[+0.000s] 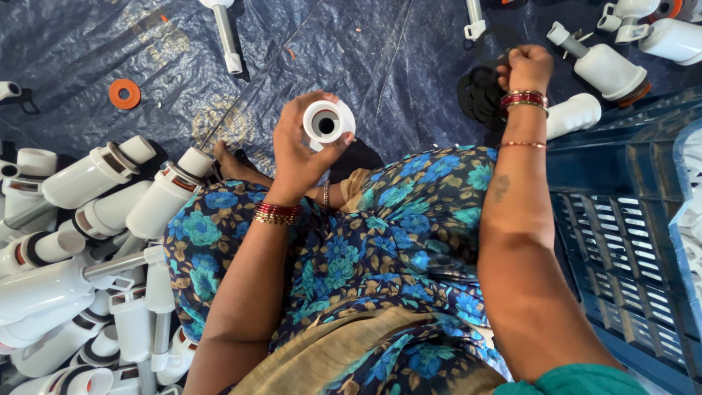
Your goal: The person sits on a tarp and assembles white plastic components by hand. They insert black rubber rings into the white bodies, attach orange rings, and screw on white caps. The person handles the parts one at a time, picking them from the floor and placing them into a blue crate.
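Currently my left hand (300,150) is clamped around a white plastic tube (327,122), open end up. My right hand (528,68) pinches black rings (480,93); right of it, a blue crate (629,241).

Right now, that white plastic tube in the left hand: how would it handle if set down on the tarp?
The white tube is round, so it would probably roll if laid sideways. It looks hollow, likely light. The left hand wraps it without denting it, so probably stiff.

- Floor covering: dark blue plastic tarpaulin (351,51), creased, glossy under daylight.
- Blue slatted plastic crate (629,241), right side.
- Heap of white plastic fittings (80,256), left.
- Orange ring (124,93), loose on tarpaulin.
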